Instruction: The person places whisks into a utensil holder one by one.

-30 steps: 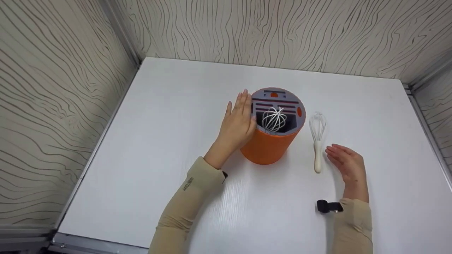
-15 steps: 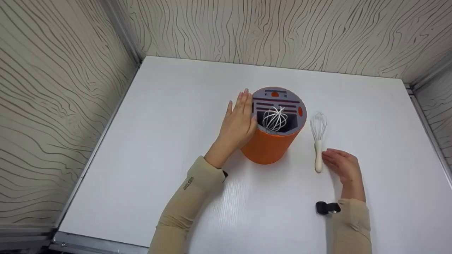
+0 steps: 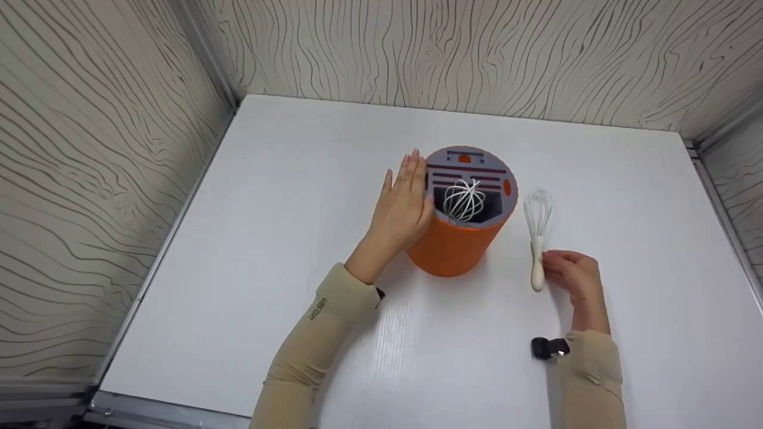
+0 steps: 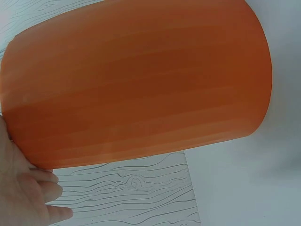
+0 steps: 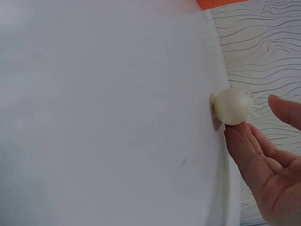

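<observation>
An orange cylindrical utensil holder [image 3: 450, 253] with a grey slotted top stands upright mid-table. The white wires of one whisk [image 3: 464, 201] rise from its large dark slot; the handle is hidden inside. My left hand [image 3: 398, 214] rests along the holder's left side near the rim, fingers extended. To the right of the holder, a second whisk [image 3: 537, 265] with a cream handle lies on the table, wires pointing away. The fingertips of my right hand [image 3: 575, 274] touch the handle's right side. In the right wrist view, the thumb [image 5: 284, 110] stands apart from the rounded handle end [image 5: 233, 106].
The white table [image 3: 286, 179] is bounded by wood-grain patterned panels [image 3: 417, 53] at the back and both sides. A metal frame edge [image 3: 173, 411] runs along the front left. A black strap [image 3: 549, 348] sits at the right wrist.
My right hand has moved left and slightly down, bringing its fingertips from beside the lying whisk to its handle. The left hand and the holder stay in place.
</observation>
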